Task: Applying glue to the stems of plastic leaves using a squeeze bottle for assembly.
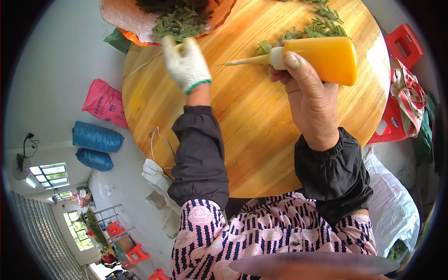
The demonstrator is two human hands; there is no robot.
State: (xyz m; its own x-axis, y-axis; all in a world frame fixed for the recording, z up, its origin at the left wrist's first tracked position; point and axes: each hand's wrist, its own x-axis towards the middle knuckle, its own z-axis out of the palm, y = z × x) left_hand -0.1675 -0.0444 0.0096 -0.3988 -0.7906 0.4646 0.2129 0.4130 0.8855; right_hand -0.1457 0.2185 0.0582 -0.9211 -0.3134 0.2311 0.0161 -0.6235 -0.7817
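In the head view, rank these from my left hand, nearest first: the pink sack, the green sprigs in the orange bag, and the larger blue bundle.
From your left hand:
1. Green sprigs, just beyond its fingertips, in the orange bag.
2. Pink sack, left of the table.
3. Larger blue bundle, farther left.

The squeeze bottle (pixel 322 60) is plump and yellow-orange, with a white collar (pixel 277 58) and a long, pale, tapering nozzle (pixel 247 61). It lies sideways in the grip of the bare right hand (pixel 308 88), its nozzle pointing toward the gloved left hand (pixel 186 65). Green needle-leaved sprigs (pixel 182 24) form a loose heap just beyond the left hand's blurred fingertips; whether they touch is unclear. More flat, feathery sprigs (pixel 322 28) lie in a line beyond the right hand, partly hidden behind the bottle.
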